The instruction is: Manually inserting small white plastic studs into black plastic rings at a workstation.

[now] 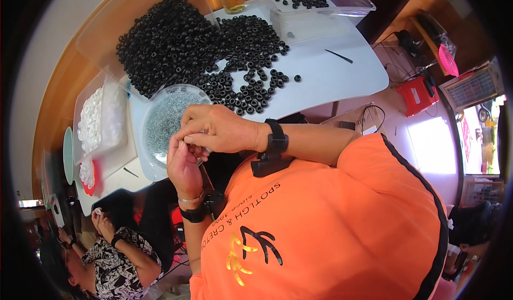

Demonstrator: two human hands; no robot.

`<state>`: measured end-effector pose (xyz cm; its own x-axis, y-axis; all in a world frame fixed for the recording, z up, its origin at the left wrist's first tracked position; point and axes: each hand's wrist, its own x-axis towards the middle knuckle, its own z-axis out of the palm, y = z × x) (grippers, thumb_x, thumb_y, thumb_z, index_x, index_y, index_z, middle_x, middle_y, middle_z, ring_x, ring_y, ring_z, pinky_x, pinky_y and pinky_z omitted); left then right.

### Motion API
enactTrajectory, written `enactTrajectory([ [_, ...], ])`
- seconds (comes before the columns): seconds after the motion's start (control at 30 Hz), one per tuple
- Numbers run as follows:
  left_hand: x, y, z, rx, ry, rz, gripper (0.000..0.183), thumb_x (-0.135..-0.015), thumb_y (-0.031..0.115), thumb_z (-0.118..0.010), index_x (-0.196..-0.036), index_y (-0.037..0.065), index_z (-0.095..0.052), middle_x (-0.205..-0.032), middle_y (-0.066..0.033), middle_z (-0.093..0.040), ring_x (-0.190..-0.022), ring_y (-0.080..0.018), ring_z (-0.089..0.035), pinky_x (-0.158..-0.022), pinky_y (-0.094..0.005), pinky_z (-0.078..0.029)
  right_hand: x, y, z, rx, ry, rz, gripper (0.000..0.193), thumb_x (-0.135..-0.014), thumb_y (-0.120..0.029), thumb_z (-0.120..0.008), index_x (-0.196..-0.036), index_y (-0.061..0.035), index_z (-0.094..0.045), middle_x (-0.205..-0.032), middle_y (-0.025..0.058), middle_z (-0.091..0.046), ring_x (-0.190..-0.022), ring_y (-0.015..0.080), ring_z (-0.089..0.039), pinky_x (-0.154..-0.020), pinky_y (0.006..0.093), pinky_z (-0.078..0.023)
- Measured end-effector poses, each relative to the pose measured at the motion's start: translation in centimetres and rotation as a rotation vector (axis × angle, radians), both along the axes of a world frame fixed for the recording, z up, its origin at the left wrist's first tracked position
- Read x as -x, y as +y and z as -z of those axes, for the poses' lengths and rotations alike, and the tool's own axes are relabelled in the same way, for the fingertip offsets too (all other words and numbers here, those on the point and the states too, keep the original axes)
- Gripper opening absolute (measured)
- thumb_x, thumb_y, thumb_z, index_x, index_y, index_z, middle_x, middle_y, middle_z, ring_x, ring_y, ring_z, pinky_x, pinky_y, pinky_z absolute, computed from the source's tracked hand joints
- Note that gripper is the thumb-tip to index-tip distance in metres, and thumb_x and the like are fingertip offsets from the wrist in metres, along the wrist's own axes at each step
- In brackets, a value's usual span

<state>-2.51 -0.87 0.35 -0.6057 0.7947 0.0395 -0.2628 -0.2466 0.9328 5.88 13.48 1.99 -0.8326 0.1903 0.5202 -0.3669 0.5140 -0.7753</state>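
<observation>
While held left hand (184, 166) and right hand (227, 129) pinched together over bead bowl (160, 162) at near edge of surface (347, 78), could not tell if on anything; had black beads (168, 35) beyond

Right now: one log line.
left hand, right hand: fingertips meeting | held item: can't tell | near: round tub, black rings

Left hand (184, 167) and right hand (220, 128) meet at the fingertips; anything pinched there too small to identify. Clock bearings from hands: 10, round clear tub (160, 162) of tiny translucent pieces (164, 113). Between 11 and 12, heap of black rings (163, 38). At 2, thin dark stick (339, 55) on white table (342, 83). At 7, co-worker (125, 249) in patterned top.
</observation>
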Motion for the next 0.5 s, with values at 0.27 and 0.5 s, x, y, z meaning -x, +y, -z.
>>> enactTrajectory([
  [0.27,-1.4,2.1,-0.5,-0.085,-0.079,-0.028,0.030,-0.101,0.023,-0.034,-0.109,-0.001,-0.049,-0.084,-0.0076,-0.055,-0.069,-0.0126,-0.053,-0.061,-0.0234,-0.042,-1.6,0.7,0.2,-0.041,0.091,0.018,0.030,-0.083,-0.013,-0.066,-0.112,-0.0114,-0.070,-0.112,0.0088,-0.059,-0.097,0.0238,-0.059,-0.084,0.0334,-0.048],
  [0.5,2.6,-0.7,-0.6,-0.335,0.039,-0.090,0.025,-0.099,0.025,-0.038,-0.101,0.002,-0.047,-0.086,-0.0111,-0.050,-0.076,-0.0219,-0.050,-0.066,-0.0313,-0.041,-3.9,3.7,-1.3,0.031,0.087,0.132,0.033,-0.081,-0.003,-0.066,-0.113,-0.0102,-0.068,-0.116,0.0092,-0.060,-0.100,0.0212,-0.059,-0.082,0.0314,-0.048],
])
